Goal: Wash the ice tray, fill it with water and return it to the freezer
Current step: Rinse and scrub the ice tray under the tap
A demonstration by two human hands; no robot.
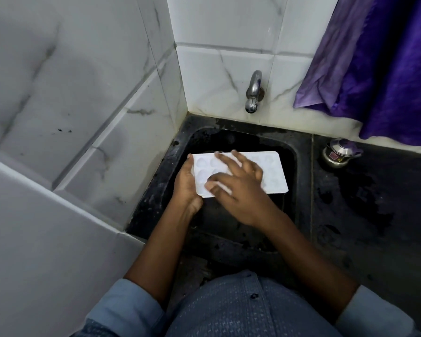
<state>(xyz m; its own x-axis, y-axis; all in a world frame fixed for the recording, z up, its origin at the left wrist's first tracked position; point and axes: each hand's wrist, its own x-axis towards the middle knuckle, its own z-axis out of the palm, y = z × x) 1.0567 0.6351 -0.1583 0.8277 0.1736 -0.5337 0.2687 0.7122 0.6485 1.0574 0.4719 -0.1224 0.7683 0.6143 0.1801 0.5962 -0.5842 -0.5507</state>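
**Tray held over the sink**

White marbled tiles (83, 98) wall the corner, with a dark stone counter (374, 203) to the right and a black sink (289, 152) set into it. Over the sink sits the white tray (275, 171), level, cavities up. At its left end the left hand (186, 183) grips the short edge. On top, the right hand (238, 186) lies open and flat, fingers spread across the cavities. On the far wall a metal tap (254, 91) hangs above the sink; no water stream is visible. Right of it, a purple cloth (379, 69) hangs, and a small steel pot (338, 153) stands on the counter below.
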